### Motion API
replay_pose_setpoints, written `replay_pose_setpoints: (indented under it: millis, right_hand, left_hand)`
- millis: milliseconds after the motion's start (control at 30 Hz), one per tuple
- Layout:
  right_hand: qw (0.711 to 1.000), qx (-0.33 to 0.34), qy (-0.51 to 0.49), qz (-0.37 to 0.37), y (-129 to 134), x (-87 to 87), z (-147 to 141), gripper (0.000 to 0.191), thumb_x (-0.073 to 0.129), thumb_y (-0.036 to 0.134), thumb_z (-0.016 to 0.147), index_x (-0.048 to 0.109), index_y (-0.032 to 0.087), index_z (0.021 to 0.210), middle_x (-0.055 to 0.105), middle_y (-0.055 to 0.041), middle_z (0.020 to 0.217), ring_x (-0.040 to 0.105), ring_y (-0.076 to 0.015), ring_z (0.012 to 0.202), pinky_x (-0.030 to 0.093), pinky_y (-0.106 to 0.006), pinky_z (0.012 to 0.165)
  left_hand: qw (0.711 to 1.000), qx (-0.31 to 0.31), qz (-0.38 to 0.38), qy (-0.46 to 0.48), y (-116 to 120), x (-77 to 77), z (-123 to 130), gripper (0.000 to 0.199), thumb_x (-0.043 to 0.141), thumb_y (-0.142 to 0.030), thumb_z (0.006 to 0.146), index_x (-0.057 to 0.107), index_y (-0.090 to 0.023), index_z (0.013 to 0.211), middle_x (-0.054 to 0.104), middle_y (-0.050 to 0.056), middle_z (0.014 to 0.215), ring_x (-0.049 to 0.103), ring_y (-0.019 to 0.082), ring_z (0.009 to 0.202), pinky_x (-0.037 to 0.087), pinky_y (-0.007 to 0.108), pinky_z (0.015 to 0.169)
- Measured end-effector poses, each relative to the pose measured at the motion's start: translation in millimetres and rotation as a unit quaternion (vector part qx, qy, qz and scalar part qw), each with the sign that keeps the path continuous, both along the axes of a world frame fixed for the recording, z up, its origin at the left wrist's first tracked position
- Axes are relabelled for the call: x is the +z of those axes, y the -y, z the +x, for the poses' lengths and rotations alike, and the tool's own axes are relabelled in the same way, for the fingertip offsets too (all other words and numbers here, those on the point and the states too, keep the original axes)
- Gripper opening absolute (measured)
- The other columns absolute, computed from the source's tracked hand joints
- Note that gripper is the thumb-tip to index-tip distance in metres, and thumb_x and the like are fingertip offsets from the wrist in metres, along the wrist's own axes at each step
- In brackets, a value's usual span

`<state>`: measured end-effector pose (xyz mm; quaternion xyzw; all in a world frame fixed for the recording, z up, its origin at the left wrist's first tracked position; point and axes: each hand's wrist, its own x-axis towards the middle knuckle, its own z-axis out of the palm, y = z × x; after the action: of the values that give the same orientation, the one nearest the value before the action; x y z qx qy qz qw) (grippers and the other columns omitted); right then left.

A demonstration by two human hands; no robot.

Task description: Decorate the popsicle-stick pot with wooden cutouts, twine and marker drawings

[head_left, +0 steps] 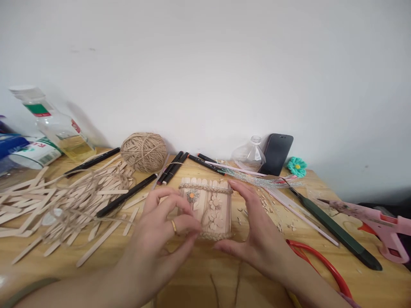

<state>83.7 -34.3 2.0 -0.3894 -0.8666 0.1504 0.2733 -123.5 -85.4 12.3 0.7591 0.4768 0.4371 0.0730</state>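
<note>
Our left hand [157, 235] is nearly pinched; we can't tell whether it grips anything. Our right hand [257, 226] curves wide around the right edge of the box [203, 201], centre frame. We'd best brace that edge, working gently around the flowers [216, 221].

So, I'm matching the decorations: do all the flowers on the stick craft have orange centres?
No, the dark flower has an orange centre, but the pale flowers show none.

Pale tan craft [205, 201] with brown braided bands [208, 187] and an orange-centred grey flower [192, 195]; black pens [126, 196], teal yellow-centred bloom [297, 167], pink glue gun [369, 214].
</note>
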Motion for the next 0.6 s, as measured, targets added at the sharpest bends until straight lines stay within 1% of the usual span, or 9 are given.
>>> replay_pose_setpoints:
  millis: [67, 200, 367, 467, 600]
  right_hand:
    - [1.0, -0.001, 0.0, -0.001, -0.5, -0.1, -0.2, 0.099, 0.079, 0.037, 0.063, 0.015, 0.025, 0.138, 0.036, -0.0148, 0.139, 0.037, -0.0327, 0.128, 0.038, -0.052, 0.103]
    - [1.0, -0.001, 0.006, 0.0, -1.7, -0.1, -0.2, 0.099, 0.079, 0.038, 0.063, 0.014, 0.026, 0.138, 0.035, -0.0147, 0.14, 0.036, -0.0333, 0.128, 0.037, -0.054, 0.103]
    - [1.0, 0.003, 0.006, 0.004, -1.3, 0.6, 0.7, 0.1, 0.079, 0.038, 0.063, 0.014, 0.026, 0.138, 0.036, -0.0147, 0.139, 0.037, -0.033, 0.128, 0.038, -0.053, 0.103]
    - [1.0, 0.004, 0.006, 0.008, -1.2, 0.6, 0.8, 0.099, 0.079, 0.037, 0.063, 0.014, 0.026, 0.138, 0.036, -0.0148, 0.139, 0.037, -0.0328, 0.128, 0.038, -0.053, 0.103]
    - [1.0, -0.003, 0.01, 0.006, -1.3, -0.6, 0.0, 0.101, 0.08, 0.036, 0.062, 0.014, 0.025, 0.138, 0.036, -0.0151, 0.14, 0.037, -0.0329, 0.128, 0.038, -0.053, 0.103]
  left_hand:
    - [1.0, -0.013, 0.016, -0.002, 0.2, -0.1, -0.9, 0.019, 0.055, -0.006, 0.081, 0.062, -0.023, 0.078, 0.059, 0.001, 0.084, 0.049, 0.02, 0.093, 0.039, 0.04, 0.087]
    - [0.998, -0.009, 0.049, -0.028, -1.8, 0.2, -1.8, 0.018, 0.057, -0.005, 0.079, 0.064, -0.022, 0.077, 0.062, 0.002, 0.081, 0.054, 0.019, 0.088, 0.04, 0.042, 0.087]
    - [0.996, -0.012, 0.079, -0.04, -4.5, 3.9, -1.8, 0.017, 0.058, -0.005, 0.078, 0.064, -0.02, 0.074, 0.064, 0.0, 0.075, 0.055, 0.016, 0.079, 0.042, 0.039, 0.086]
    - [0.995, -0.013, 0.09, -0.048, -3.4, 5.5, -2.9, 0.016, 0.059, -0.007, 0.078, 0.066, -0.02, 0.073, 0.065, 0.001, 0.075, 0.055, 0.018, 0.084, 0.043, 0.039, 0.086]
    - [0.99, 0.005, 0.114, -0.087, -1.4, 1.6, -5.1, 0.013, 0.061, -0.011, 0.077, 0.068, -0.023, 0.076, 0.068, -0.001, 0.075, 0.055, 0.02, 0.091, 0.04, 0.042, 0.092]
